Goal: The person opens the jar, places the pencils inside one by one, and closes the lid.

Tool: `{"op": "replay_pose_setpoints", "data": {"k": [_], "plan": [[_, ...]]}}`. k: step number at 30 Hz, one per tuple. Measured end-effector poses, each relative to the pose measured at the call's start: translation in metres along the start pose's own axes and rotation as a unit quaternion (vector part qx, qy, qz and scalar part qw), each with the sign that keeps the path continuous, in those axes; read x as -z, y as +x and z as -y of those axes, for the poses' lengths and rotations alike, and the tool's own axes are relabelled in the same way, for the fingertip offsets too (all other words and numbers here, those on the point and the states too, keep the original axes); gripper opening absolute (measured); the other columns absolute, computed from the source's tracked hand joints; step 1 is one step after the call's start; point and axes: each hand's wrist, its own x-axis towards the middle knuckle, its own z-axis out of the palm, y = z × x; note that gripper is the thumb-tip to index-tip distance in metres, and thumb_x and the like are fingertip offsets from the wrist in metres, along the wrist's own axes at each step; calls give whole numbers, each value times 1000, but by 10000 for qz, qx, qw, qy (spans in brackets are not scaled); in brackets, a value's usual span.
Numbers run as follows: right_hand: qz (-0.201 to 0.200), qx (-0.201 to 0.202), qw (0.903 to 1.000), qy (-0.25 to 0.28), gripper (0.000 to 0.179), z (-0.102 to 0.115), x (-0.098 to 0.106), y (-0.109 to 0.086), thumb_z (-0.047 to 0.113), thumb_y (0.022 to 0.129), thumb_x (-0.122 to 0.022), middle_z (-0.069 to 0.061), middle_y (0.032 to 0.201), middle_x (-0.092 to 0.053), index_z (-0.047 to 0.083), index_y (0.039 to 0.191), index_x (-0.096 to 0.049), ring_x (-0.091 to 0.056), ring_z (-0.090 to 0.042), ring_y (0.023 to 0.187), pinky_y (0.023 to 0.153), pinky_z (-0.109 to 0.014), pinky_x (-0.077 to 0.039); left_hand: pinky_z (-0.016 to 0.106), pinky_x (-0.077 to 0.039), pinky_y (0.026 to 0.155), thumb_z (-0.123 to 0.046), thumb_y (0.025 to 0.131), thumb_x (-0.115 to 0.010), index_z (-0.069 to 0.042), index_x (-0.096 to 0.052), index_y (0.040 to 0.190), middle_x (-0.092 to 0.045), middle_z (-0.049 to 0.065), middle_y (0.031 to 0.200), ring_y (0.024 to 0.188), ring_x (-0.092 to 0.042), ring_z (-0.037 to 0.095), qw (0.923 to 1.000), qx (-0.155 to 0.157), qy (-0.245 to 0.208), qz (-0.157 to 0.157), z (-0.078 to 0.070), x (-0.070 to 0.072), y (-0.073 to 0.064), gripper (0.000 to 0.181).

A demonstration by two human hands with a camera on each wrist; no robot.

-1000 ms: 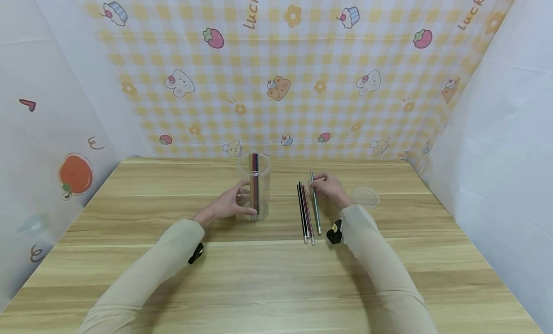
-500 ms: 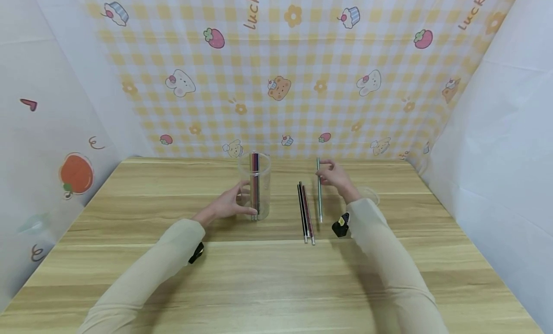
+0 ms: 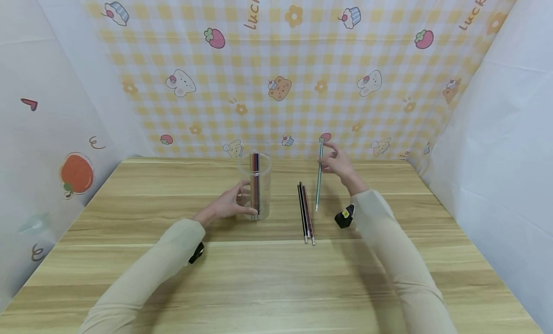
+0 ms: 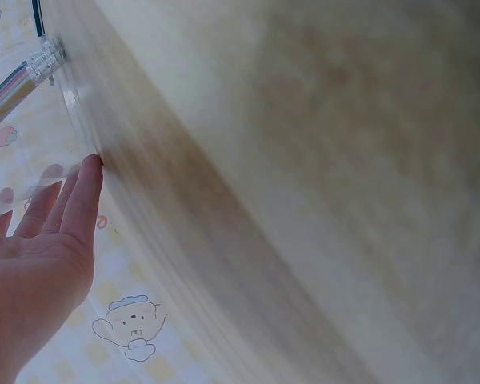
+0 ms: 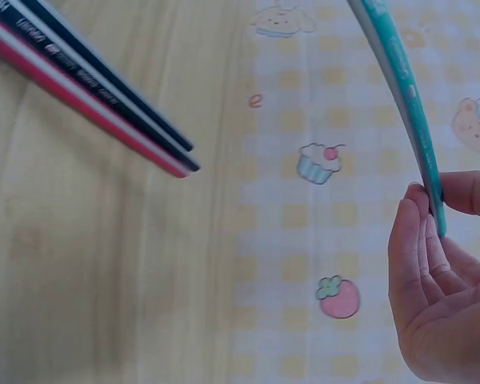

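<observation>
My left hand (image 3: 226,203) holds a tall clear plastic cup (image 3: 265,192) from its left side, thumb across the front and fingers around the back. Several pencils (image 3: 254,185) stand in it, their eraser ends (image 4: 46,60) down. To the right, my right hand (image 3: 340,166) pinches a teal pencil (image 3: 319,185) near its upper end, between thumb and fingertips. That pencil hangs nearly upright above the table, metal-and-eraser end down. Between the cup and my right hand lies a small group of black and red pencils (image 3: 306,214), also showing in the right wrist view.
The wood-grain table (image 3: 259,281) meets a yellow checked cloth backdrop (image 3: 298,118) at its far edge. White sheets (image 3: 497,132) close off both sides. Black wrist cameras (image 3: 344,217) hang below both sleeves.
My right hand has lifted the teal pencil off the table, moving it up and slightly right. The round clear lid has gone out of sight behind the right forearm. My left hand stays put.
</observation>
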Motion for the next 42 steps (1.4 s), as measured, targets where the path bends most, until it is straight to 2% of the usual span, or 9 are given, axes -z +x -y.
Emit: {"op": "replay_pose_setpoints", "data": {"k": [13, 22, 30, 34, 37, 42], "plan": [[-218, 380, 9990, 4, 51, 30, -5, 0, 2, 84, -55, -10, 90, -51, 7, 131, -37, -55, -14, 64, 74, -40, -49, 49, -25, 98, -14, 74, -72, -1, -17, 137, -36, 27, 128, 117, -36, 38, 10000, 0, 32, -14, -1, -1, -1, 84], [-278, 669, 9974, 56, 38, 51, -13, -4, 10, 87, -55, -10, 83, -60, 7, 123, -42, -59, -23, 72, 77, -42, -47, 50, -25, 97, -15, 75, -72, -1, -16, 137, -36, 28, 129, 117, -36, 39, 9999, 4, 102, -40, 0, -1, 0, 85], [-351, 1026, 9941, 71, 29, 72, -23, -9, 16, 89, -54, -17, 91, -62, 8, 115, -46, -59, -21, 78, 71, -31, -50, 50, -25, 97, -13, 74, -72, -1, -17, 137, -36, 28, 128, 116, -36, 39, 10000, 7, 39, -43, -1, -1, -2, 84], [-457, 1190, 9918, 37, 27, 83, -26, -10, 19, 88, -55, -12, 87, -64, 8, 112, -48, -59, -20, 80, 70, -32, -50, 52, -25, 97, -14, 73, -73, -1, -17, 137, -36, 28, 128, 116, -36, 39, 10000, -24, 3, -31, 5, -1, 2, 86], [-486, 1319, 9900, 102, 27, 91, -29, -11, 21, 88, -55, -10, 86, -65, 8, 111, -48, -58, -19, 78, 72, -35, -49, 51, -25, 97, -20, 73, -73, -3, -16, 138, -37, 26, 129, 116, -37, 38, 10000, -44, 54, -56, 17, -1, 8, 89], [-608, 1662, 9831, 479, 24, 105, -33, -13, 18, 88, -56, -11, 89, -64, 8, 109, -50, -57, -19, 75, 72, -34, -49, 50, -26, 97, -28, 70, -74, -7, -16, 138, -38, 23, 129, 116, -38, 35, 9998, -26, 132, -118, 31, -2, 15, 92]]}}
